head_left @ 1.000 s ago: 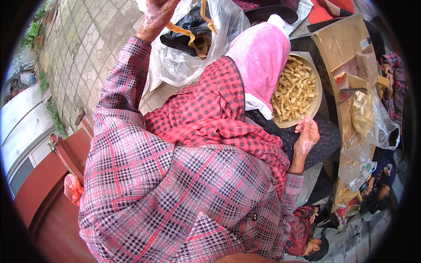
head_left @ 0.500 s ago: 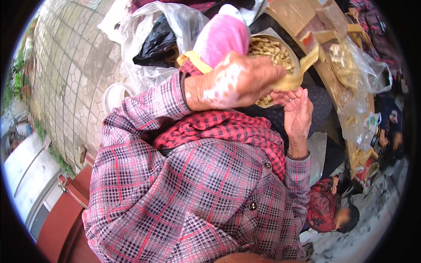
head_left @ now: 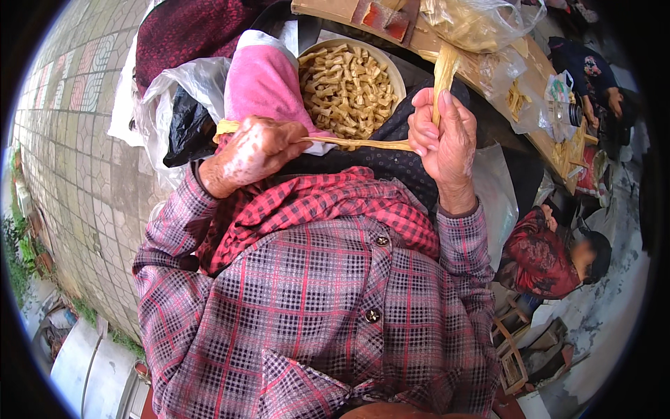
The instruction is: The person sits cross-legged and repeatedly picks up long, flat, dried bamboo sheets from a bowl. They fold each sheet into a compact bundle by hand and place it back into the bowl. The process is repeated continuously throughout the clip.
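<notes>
A pale yellow, pliable strip (head_left: 359, 142) is stretched level between my two hands above my lap. My left hand (head_left: 262, 150) is closed on one end of it, with the fingers pinched together. My right hand (head_left: 447, 140) grips the strip between thumb and curled fingers, and its wider, flat end stands up above the thumb. Just beyond the strip, a round bowl (head_left: 400, 84) is heaped with short yellow-brown pieces (head_left: 345, 91) that look knotted. Left of the bowl, a pink cloth (head_left: 262, 84) lies beside my left hand.
A wooden board (head_left: 321, 7) runs along the far right, bearing a clear bag of yellow strips (head_left: 474, 28) and a dark-lidded jar (head_left: 567, 113). A black plastic bag (head_left: 187, 129) lies at left. A person in dark clothes (head_left: 583, 77) and another in red (head_left: 541, 255) are at right.
My hands, close together before, are now wide apart, the left drawn leftward and the strip pulled taut between them. The view has shifted, showing more of the bowl.
</notes>
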Tool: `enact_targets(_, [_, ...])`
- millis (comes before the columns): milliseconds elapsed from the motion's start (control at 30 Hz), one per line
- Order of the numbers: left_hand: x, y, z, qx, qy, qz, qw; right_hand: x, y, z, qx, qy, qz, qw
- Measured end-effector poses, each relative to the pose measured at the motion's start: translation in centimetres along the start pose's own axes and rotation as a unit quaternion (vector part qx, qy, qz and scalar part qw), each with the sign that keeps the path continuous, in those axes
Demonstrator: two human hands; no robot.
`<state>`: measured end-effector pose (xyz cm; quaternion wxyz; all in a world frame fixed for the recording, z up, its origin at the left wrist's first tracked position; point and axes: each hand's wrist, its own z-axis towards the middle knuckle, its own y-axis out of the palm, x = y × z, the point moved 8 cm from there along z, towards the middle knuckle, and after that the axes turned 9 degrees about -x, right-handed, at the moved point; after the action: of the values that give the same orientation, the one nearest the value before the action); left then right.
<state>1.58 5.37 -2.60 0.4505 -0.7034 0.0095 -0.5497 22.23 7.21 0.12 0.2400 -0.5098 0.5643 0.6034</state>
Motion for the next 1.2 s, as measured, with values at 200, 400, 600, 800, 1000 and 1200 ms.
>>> enact_targets(200, [-5.3,-5.1,-3.8,0.093,-0.097,0.037,0.99,-3.5,-2.3,-1.6,-0.038,-0.022,-0.077,0.996])
enact_targets(400, [-6.1,-5.9,-2.8,-0.01,-0.16,-0.03,0.987,-6.2,-3.6,-3.0,-0.043,-0.027,-0.138,0.989])
enact_targets(600, [1.7,-5.5,5.1,0.096,0.121,-0.022,0.988,-5.2,-1.1,-3.0,-0.104,0.045,-0.177,0.978])
enact_targets(800, [5.4,-1.7,10.1,0.01,0.177,-0.174,0.969,-4.1,1.1,-3.4,-0.149,0.098,-0.218,0.96])
enact_targets(1000, [3.8,-1.9,7.8,-0.099,0.095,-0.073,0.988,-1.2,0.1,-3.3,-0.198,0.084,-0.296,0.931])
enact_targets(1200, [4.5,-0.3,7.5,-0.101,0.067,0.008,0.993,0.3,2.8,-2.2,-0.184,-0.096,-0.475,0.855])
